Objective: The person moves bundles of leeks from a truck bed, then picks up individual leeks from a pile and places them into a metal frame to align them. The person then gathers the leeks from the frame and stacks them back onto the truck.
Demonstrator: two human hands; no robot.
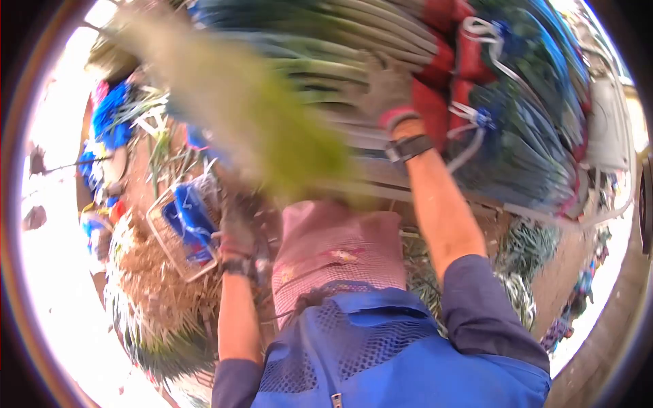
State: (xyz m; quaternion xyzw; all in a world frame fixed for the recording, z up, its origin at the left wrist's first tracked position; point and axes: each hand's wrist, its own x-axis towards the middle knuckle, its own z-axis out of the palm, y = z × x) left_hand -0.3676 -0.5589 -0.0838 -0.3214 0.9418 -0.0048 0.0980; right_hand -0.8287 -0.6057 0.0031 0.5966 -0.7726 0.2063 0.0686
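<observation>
My right hand point(389, 87), in a grey glove with a pink cuff, lies over the pale stalks of a pile of leeks point(320, 68). Its fingers look spread and touch the stalks. Lower left, my gloved left hand point(236, 228) hangs beside a crate; its fingers are smeared and dark, so what it holds, if anything, does not show. A large pale-to-yellow-green streak point(265, 115), perhaps a leek or leaf in motion, crosses close to the camera and hides part of the pile.
Bundles of leeks in red wrapping point(469, 61) with white and blue ties lie at the upper right, inside a metal rail point(598, 217). A crate point(182, 262) with blue plastic stands at left, near a heap of leek trimmings point(146, 272). More leeks point(530, 245) lie lower right.
</observation>
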